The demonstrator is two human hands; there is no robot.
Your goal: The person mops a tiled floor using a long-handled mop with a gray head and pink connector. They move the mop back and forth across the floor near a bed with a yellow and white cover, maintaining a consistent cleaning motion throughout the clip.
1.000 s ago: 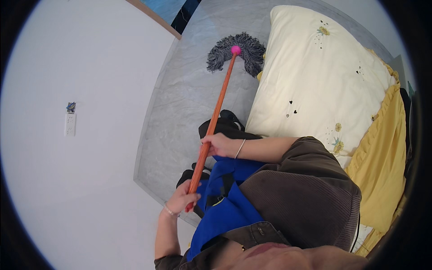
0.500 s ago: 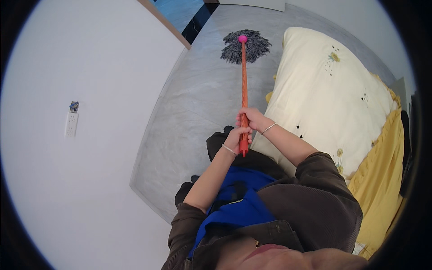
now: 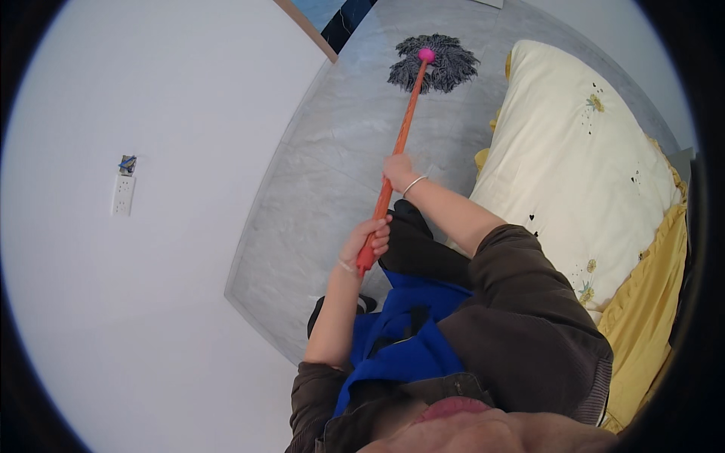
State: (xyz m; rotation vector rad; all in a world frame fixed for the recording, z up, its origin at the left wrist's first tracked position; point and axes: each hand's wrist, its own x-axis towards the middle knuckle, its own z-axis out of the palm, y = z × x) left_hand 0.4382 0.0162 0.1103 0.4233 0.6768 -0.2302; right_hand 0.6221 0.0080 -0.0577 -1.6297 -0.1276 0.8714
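Note:
A mop [image 3: 406, 124] with an orange-red handle slants from near my body up to a head of dark grey strands and a pink ball-shaped joint. Its shaggy head [image 3: 451, 66] lies spread on the grey floor [image 3: 302, 181]. My left hand [image 3: 367, 240] is wrapped round the handle close to its red lower end. Further up the same handle, my right hand [image 3: 397, 172] is closed round it, slightly blurred. A gap of bare handle shows between the two hands.
To the right stands a bed [image 3: 559, 166] with a cream embroidered cover and a yellow skirt. A white wall [image 3: 151, 287] with a power socket [image 3: 123, 195] runs along the left. A wood-edged doorway [image 3: 310, 30] with a dark threshold opens at the far left.
The handle has tilted, its lower end swinging left. My left hand has moved left and my right hand up and left, so they are further apart. The view has shifted somewhat.

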